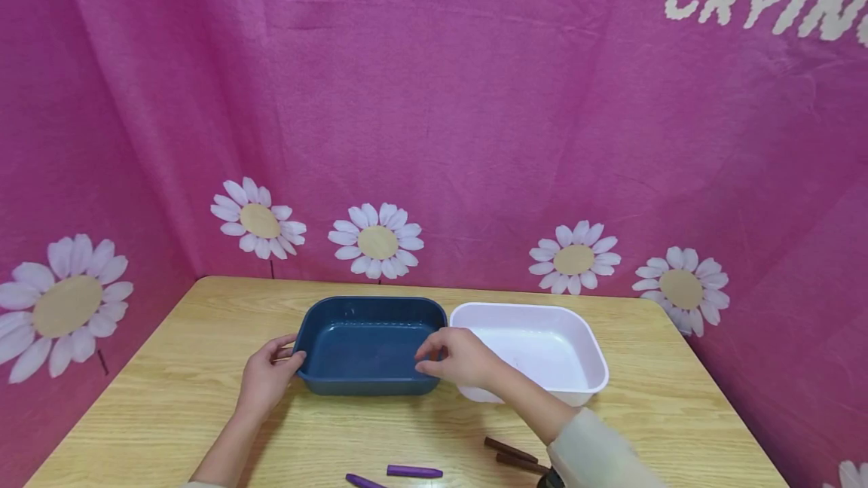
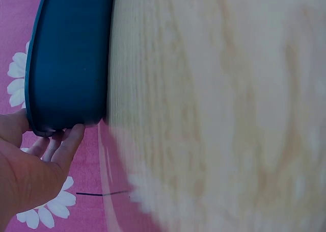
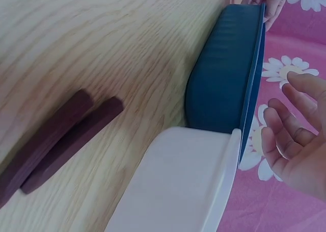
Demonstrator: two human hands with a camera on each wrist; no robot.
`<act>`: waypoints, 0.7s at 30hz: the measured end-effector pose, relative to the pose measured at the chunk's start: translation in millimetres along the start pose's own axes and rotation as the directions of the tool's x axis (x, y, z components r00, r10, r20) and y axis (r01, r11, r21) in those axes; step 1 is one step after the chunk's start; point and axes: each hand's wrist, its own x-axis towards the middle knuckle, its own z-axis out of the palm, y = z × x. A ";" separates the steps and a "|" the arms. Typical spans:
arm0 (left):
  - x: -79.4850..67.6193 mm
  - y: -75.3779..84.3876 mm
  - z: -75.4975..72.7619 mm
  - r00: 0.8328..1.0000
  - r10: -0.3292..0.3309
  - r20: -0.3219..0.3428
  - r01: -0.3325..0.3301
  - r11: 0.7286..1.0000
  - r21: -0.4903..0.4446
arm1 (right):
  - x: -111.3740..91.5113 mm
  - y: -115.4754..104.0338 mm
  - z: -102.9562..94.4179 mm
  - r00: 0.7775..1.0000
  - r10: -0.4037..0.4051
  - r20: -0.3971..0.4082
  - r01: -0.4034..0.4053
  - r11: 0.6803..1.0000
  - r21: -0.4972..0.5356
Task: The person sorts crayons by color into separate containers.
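Note:
A dark blue plastic bin (image 1: pixel 369 388) stands on the table with its inside bare. My left hand (image 1: pixel 264 379) holds it by the left end, thumb at the rim and fingers against the outer wall, as the left wrist view also shows. Over the bin's right end hovers my right hand (image 1: pixel 468 360), its fingers loosely bent with nothing between them; in the right wrist view the fingers (image 3: pixel 293 135) are apart from the rim. Directly right of the blue bin is a white bin (image 1: pixel 597 356), partly hidden behind my right forearm.
Two purple crayons (image 1: pixel 415 471) lie near the front of the wooden table (image 1: pixel 224 322). Two brown crayon-like sticks (image 3: pixel 76 143) lie side by side in front of the white bin. A pink cloth (image 1: pixel 475 134) with daisies hangs behind the table and along its sides.

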 end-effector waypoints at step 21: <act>-1.1 1.5 0.0 1.000 0.003 0.017 -0.003 1.000 0.017 | -60.9 21.4 -11.6 0.998 -0.010 -0.057 0.015 0.997 0.079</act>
